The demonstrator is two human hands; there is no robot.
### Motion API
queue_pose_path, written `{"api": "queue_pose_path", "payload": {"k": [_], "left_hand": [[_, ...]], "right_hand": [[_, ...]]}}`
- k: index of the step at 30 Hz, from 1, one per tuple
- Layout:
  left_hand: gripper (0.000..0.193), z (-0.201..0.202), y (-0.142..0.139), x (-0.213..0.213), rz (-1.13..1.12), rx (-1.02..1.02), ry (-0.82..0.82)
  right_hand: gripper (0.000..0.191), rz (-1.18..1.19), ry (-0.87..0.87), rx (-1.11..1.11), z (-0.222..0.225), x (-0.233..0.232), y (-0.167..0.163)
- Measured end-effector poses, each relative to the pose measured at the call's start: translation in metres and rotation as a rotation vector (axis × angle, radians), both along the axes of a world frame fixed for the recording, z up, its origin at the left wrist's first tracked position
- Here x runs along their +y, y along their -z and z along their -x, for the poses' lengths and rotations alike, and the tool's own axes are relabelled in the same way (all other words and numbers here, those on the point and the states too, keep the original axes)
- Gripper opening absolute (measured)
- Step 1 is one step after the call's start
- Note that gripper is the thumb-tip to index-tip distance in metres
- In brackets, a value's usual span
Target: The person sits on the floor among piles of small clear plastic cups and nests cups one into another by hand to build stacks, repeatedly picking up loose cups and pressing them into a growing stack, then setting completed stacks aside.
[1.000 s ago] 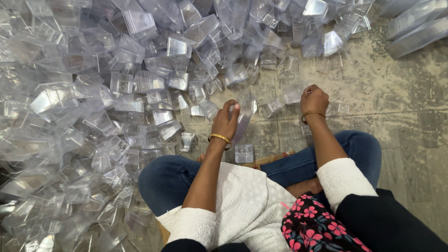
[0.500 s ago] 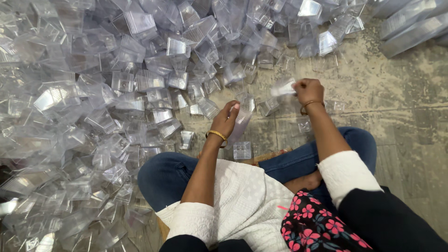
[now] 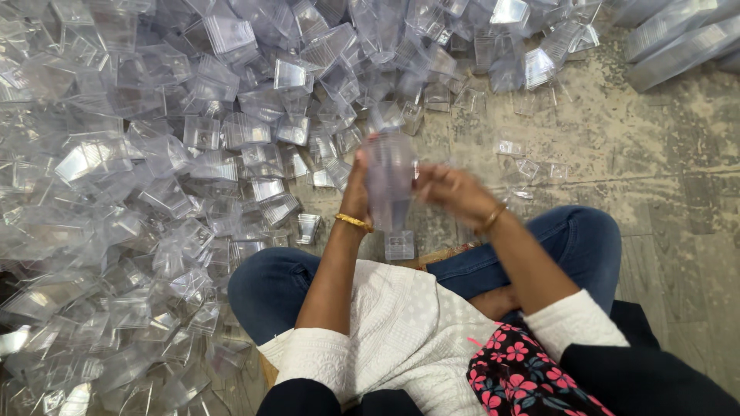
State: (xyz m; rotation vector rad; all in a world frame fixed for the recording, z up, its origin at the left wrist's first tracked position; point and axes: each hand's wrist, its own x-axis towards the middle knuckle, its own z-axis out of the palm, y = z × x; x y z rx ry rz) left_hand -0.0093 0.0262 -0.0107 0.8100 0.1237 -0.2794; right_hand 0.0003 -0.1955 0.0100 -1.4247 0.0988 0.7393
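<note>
Both hands have come up off the floor since a second ago, when they were down among the loose pieces by the pile. Now the left hand (image 3: 356,183) and right hand (image 3: 451,192) meet in front of the chest, gripping a stack of clear cups (image 3: 389,181) between them. It's held upright, above the knees, left fingers wrapped around one side and right fingers closed on the other (motion blur hides exactly how the fingertips sit, so can't tell more). Gold bangles (image 3: 354,223) on both wrists. One single cup (image 3: 399,245) sits on the floor between the jeans (image 3: 266,289), just below the stack. A huge pile (image 3: 154,169) of the same clear pieces covers the floor (image 3: 663,169) to the left and ahead, with a few strays (image 3: 528,166) near the right hand.
</note>
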Motion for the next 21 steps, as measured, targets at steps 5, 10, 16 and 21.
{"api": "queue_pose_path", "payload": {"k": [5,10,16,21], "left_hand": [[0.056,0.001,0.005,0.006,-0.082,-0.177,-0.262],[0.051,-0.004,0.013,0.005,-0.41,-0.223,-0.396],[0.058,0.005,0.006,0.0,-0.278,-0.025,-0.381],[0.067,0.002,0.015,-0.003,-0.032,-0.062,-0.334]], "right_hand": [[0.068,-0.197,-0.094,-0.089,0.032,0.03,0.027],[0.065,0.009,0.078,-0.187,0.033,0.039,0.04],[0.068,0.394,0.226,-0.617,0.044,0.054,0.02],[0.069,0.496,0.163,-0.926,0.064,0.065,-0.007]]}}
